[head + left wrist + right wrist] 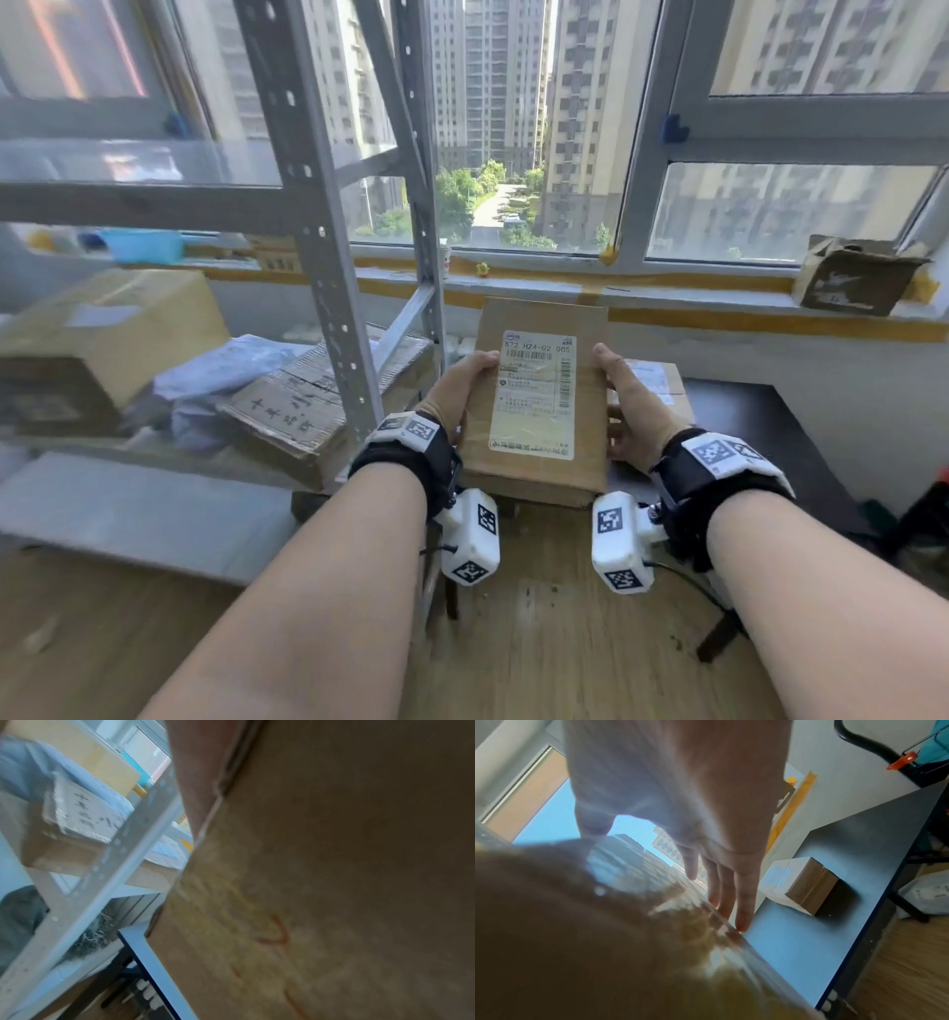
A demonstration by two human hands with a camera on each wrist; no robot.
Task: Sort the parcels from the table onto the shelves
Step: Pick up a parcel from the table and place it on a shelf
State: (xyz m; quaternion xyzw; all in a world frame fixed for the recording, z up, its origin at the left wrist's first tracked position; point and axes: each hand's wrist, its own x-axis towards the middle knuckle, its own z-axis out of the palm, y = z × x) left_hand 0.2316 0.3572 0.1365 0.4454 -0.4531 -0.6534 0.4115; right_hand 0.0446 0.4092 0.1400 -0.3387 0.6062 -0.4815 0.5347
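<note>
The person held a flat cardboard parcel [534, 401] in front of the chest, above the near edge of the tabletop [760, 411]. The left hand [462, 385] gripped its 9 o'clock edge, thumb on top; the right hand [631, 406] clasped the 3 o'clock edge. Only the head view showed the white label [534, 395]. The right wrist view alone showed the straight fingers [741, 894] and a second small box [805, 888] on the tabletop. The left wrist view showed the shelf post [107, 862] at 9 o'clock.
</note>
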